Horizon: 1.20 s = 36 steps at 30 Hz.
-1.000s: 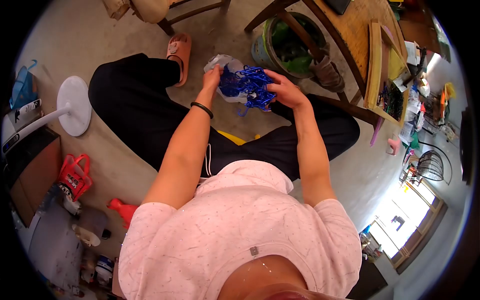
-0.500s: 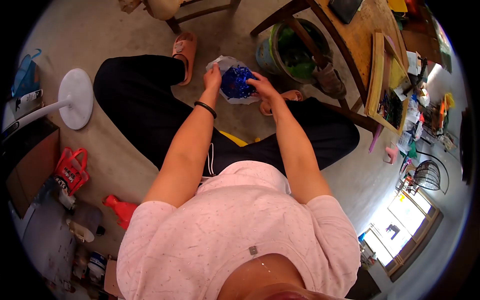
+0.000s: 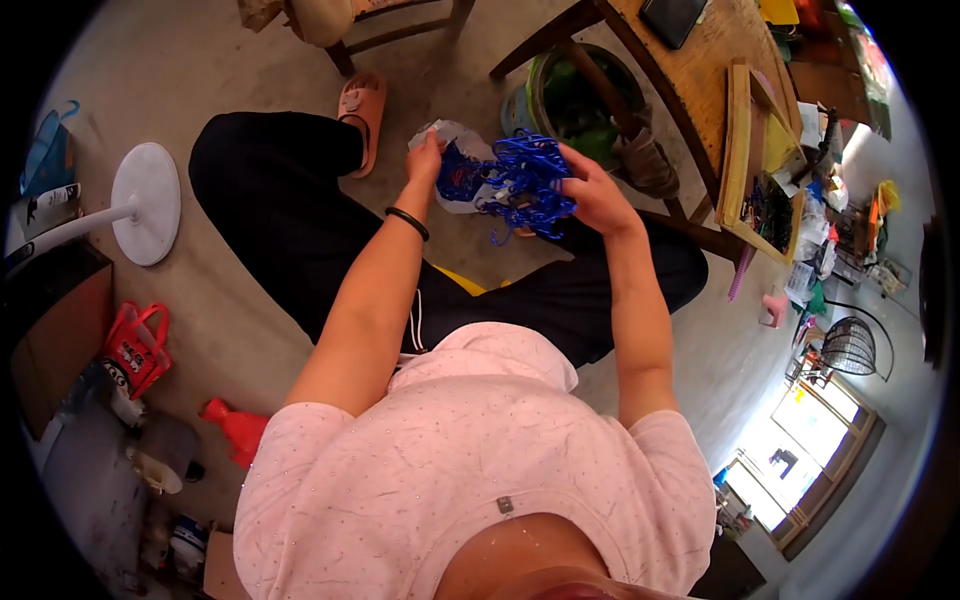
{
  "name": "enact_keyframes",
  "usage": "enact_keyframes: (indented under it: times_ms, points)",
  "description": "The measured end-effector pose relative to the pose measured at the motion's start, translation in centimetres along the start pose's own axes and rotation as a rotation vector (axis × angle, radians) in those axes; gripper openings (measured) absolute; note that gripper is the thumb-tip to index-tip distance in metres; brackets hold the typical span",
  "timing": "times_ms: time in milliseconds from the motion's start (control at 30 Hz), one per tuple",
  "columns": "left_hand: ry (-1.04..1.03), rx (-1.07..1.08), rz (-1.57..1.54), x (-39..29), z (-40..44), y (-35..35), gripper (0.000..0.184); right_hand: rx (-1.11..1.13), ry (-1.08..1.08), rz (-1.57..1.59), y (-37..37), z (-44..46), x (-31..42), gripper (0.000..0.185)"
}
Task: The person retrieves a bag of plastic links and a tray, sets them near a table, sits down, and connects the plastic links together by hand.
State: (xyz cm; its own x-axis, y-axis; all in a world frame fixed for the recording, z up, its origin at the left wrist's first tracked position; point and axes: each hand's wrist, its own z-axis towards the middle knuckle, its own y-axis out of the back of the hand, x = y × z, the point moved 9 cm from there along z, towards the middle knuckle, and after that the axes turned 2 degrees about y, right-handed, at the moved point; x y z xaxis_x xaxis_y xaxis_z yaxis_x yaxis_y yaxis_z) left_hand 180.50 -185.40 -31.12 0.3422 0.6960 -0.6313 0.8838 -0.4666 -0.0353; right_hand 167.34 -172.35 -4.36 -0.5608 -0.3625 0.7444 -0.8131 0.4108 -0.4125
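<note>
Between my legs, my left hand (image 3: 425, 158) is closed on the rim of a clear plastic bag (image 3: 462, 134). Dark blue pieces lie inside the bag. A tangled clump of shiny blue hooks (image 3: 530, 180) hangs at the bag's right side, and my right hand (image 3: 595, 193) grips it from the right with bent fingers. One loose hook dangles from the bottom of the clump. Part of the clump overlaps the bag's right edge.
A bucket (image 3: 585, 100) with green contents stands beyond my right hand, beside a wooden table (image 3: 700, 80). A wooden tray (image 3: 740, 160) lies at the table's edge. At left are a white round base (image 3: 146, 204) and a red bag (image 3: 137, 345).
My right hand was at the bag's contents half a second ago. It has moved right and now holds a large clump of blue hooks. My left hand stays on the bag.
</note>
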Motion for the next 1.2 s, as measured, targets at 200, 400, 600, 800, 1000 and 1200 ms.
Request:
enact_keyframes:
  times_ms: [200, 400, 600, 800, 1000, 1200]
  points:
    - [0.091, 0.678, -0.483, -4.6, -6.9, -8.2, 0.056, 0.043, 0.187, -0.028, -3.4, -3.8, 7.0, 0.06]
    - [0.259, 1.174, -1.014, -13.1, -19.8, -11.5, 0.049, -0.023, 0.416, 0.028, -4.7, -6.8, 12.6, 0.056]
    - [0.123, 1.126, -1.167, -18.5, -24.0, -11.1, 0.046, -0.093, 0.561, 0.181, -4.9, -6.8, 13.3, 0.05]
    - [0.146, 1.218, -1.173, -17.8, -23.4, -12.3, 0.044, -0.139, 0.671, 0.299, -6.9, -6.9, 14.2, 0.048]
    - [0.158, 1.143, -1.223, -18.7, -23.5, -12.3, 0.042, -0.183, 0.72, 0.207, -8.2, -7.4, 16.0, 0.042]
    - [0.115, 1.108, -1.263, -20.0, -22.7, -10.4, 0.044, -0.362, 0.643, 0.078, -7.1, -4.6, 13.2, 0.042]
